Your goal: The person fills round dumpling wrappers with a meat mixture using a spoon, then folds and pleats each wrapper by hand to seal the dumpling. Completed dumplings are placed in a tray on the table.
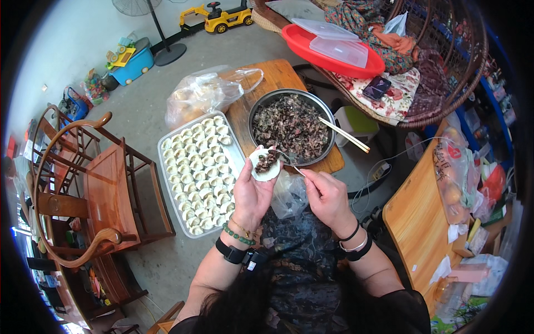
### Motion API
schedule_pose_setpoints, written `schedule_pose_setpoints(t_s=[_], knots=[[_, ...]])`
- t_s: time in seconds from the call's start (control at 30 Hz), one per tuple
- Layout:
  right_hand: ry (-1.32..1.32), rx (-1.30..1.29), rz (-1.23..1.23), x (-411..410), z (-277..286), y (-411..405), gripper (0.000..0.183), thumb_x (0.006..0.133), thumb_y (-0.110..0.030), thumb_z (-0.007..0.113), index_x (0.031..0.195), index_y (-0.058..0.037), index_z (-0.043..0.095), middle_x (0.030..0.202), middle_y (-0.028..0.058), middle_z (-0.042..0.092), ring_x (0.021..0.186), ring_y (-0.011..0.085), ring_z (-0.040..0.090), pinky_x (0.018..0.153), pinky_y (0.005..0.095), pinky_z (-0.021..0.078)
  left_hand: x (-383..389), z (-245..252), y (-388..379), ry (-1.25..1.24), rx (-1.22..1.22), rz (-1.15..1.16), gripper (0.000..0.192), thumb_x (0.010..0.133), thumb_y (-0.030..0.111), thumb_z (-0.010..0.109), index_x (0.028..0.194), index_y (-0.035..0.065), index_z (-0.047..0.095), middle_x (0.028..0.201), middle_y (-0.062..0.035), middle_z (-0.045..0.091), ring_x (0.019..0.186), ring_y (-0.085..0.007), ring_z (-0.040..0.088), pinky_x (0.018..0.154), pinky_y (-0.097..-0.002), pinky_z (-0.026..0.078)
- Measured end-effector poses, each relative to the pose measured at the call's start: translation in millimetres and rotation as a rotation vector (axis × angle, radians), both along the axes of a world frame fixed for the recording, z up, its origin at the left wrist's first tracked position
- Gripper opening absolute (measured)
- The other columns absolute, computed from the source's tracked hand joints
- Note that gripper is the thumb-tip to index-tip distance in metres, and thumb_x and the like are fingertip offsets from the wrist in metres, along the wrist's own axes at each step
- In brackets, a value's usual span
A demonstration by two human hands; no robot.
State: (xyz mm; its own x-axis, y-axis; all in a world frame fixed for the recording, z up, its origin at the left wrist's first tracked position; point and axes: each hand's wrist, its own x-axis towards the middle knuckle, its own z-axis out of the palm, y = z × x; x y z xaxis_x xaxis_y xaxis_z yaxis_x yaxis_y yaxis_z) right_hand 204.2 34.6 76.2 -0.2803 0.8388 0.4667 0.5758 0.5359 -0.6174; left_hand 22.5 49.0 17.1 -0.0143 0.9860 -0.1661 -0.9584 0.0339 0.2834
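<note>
A round dough wrapper (pixel 272 172) lies across the fingers of my left hand (pixel 255 190), with dark minced filling (pixel 264 162) on it. My right hand (pixel 327 194) grips the thin handle of a metal spoon (pixel 297 168), whose bowl end is at the wrapper's right edge. Just beyond my hands stands a steel basin (pixel 251 109) of the same chopped filling (pixel 292 123). A pair of chopsticks (pixel 346 135) rests over its right rim. To the left, rows of folded dumplings (pixel 200 173) fill most of a translucent plastic tray (pixel 235 152).
The basin sits on a small wooden table (pixel 277 75) beside a clear plastic bag (pixel 200 94) of round pale items. A wooden armchair (pixel 104 179) is at left. A wicker chair (pixel 450 108) holds a red tray (pixel 300 48) and a phone (pixel 376 88). Another wooden table (pixel 411 217) stands right.
</note>
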Motion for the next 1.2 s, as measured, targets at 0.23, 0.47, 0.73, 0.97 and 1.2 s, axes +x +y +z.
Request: schedule_pose_setpoints(t_s=[0.23,0.47,0.73,0.97,1.2], knots=[[-0.009,0.035,0.052,-4.3,-11.5,-4.9,0.022,0.092,-0.004,0.065,0.112,-0.0001,0.071,0.081,0.0165,0.065,0.069,0.0338,0.065,0.063,0.0399,0.0521,3.4,-2.0,-2.5,0.010,-0.023,-0.062,0.051,0.112,0.032,0.027,0.148,-0.0024,0.037,0.147,-0.0245,0.049,0.138,-0.0377,0.048,0.119,-0.0507,0.038],[-0.029,-0.038,0.089,3.7,18.2,-7.5,0.023,0.090,-0.005,0.066,0.113,-0.0013,0.070,0.081,0.0159,0.065,0.070,0.0352,0.065,0.063,0.0415,0.0528,3.7,0.0,-1.3,0.018,-0.043,-0.028,0.061,0.112,0.043,0.022,0.145,-0.0043,0.041,0.149,-0.0275,0.046,0.141,-0.0413,0.044,0.121,-0.0528,0.034],[-0.136,0.036,0.145,1.0,11.9,-12.8,0.026,0.088,-0.004,0.067,0.114,-0.0025,0.069,0.081,0.0140,0.062,0.071,0.0342,0.064,0.061,0.0428,0.0526,6.3,-4.2,1.2,0.052,-0.002,-0.029,0.064,0.111,0.047,0.022,0.152,-0.0016,0.031,0.144,-0.0245,0.051,0.135,-0.0358,0.051,0.116,-0.0470,0.039],[-0.285,0.054,0.192,9.8,22.6,4.8,0.028,0.085,-0.002,0.069,0.112,-0.0077,0.073,0.077,0.0117,0.058,0.069,0.0323,0.062,0.061,0.0421,0.0507,6.1,-9.0,11.8,0.121,-0.002,-0.005,0.063,0.111,0.050,0.025,0.150,0.0006,0.034,0.146,-0.0234,0.051,0.135,-0.0361,0.051,0.116,-0.0488,0.038],[-0.360,0.145,0.168,22.8,45.9,43.1,0.031,0.080,0.000,0.068,0.109,-0.0094,0.073,0.077,0.0103,0.053,0.072,0.0311,0.062,0.061,0.0417,0.0502,2.3,-6.0,37.7,0.138,0.016,0.016,0.062,0.111,0.047,0.026,0.151,0.0005,0.034,0.142,-0.0202,0.054,0.131,-0.0317,0.053,0.116,-0.0459,0.038]])
